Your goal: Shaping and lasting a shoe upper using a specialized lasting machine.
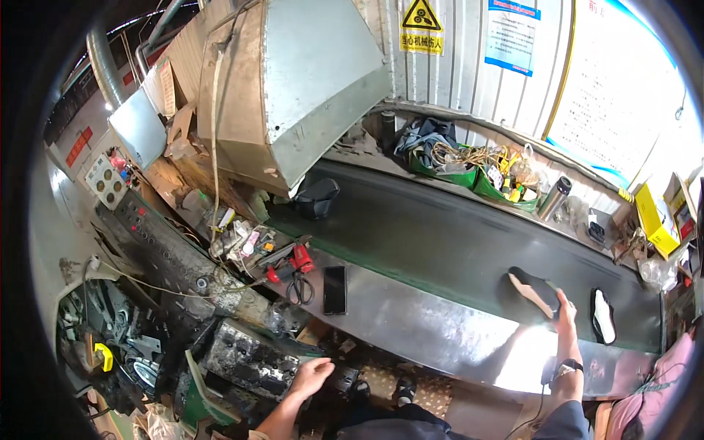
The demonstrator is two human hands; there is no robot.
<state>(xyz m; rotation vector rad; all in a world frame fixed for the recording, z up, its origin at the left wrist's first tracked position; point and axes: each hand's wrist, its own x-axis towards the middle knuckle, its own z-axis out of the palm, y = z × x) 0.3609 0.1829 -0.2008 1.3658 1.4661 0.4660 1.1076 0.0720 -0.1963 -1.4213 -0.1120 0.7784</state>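
My right hand (566, 314) is closed on the near end of a shoe (534, 292), dark with a beige strip along its side, over the right part of a dark conveyor belt (411, 235). A second shoe (603, 315), black with a white middle, lies on the belt to the right of that hand. My left hand (312, 377) hangs before the belt's near edge beside a dirty metal machine block (253, 359). Its fingers are curled in, with nothing seen in them.
A black phone (335, 290), scissors (300, 289) and a red tool (301, 258) lie on the metal ledge. A big metal hood (323, 81) covers the belt's far left, near a black object (317, 199). Green bins (506, 192) and a thermos (555, 198) stand along the back.
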